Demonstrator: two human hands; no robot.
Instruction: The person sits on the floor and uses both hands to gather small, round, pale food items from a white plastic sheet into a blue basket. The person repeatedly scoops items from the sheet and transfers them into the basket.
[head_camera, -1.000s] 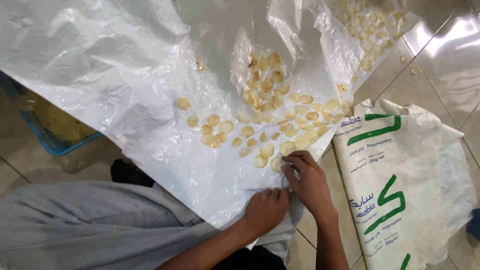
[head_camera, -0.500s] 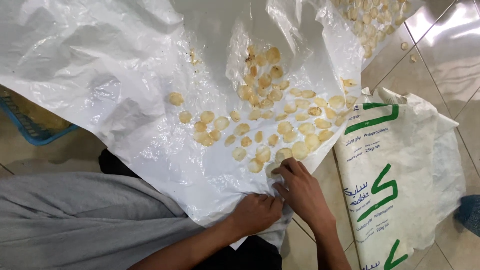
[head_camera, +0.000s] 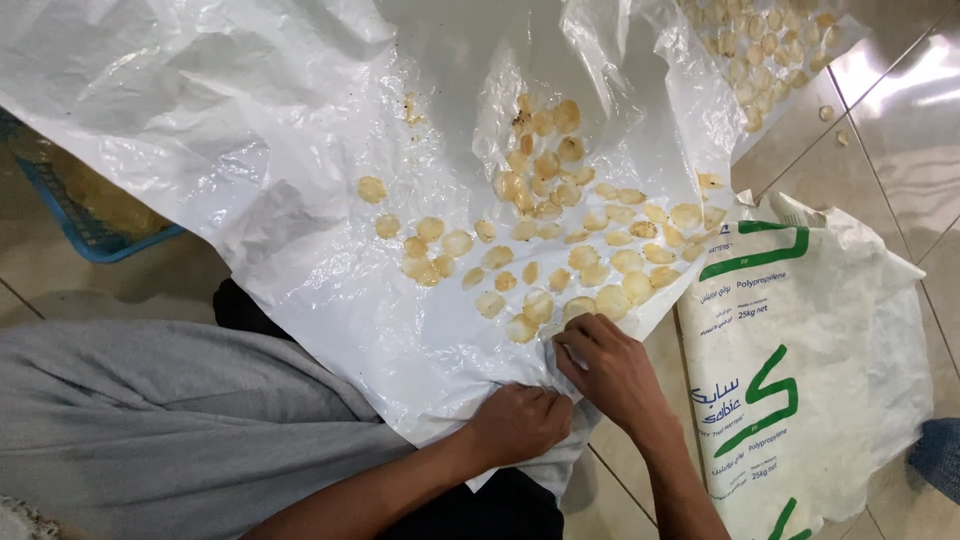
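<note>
Left hand (head_camera: 520, 422) fisted, fingers bunching near edge of white plastic sheet (head_camera: 330, 250) spread over floor. Right hand (head_camera: 610, 370) beside it, fingertips pressed together on sheet next to pale round chips (head_camera: 560, 235).

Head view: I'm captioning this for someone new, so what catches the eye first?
Pale yellow chips lie scattered over a big white plastic sheet that fills the middle. At its near edge the left hand bunches the sheet, and the right hand pinches at it beside the nearest chips. A white sack with green markings lies on the tiled floor at right.
</note>
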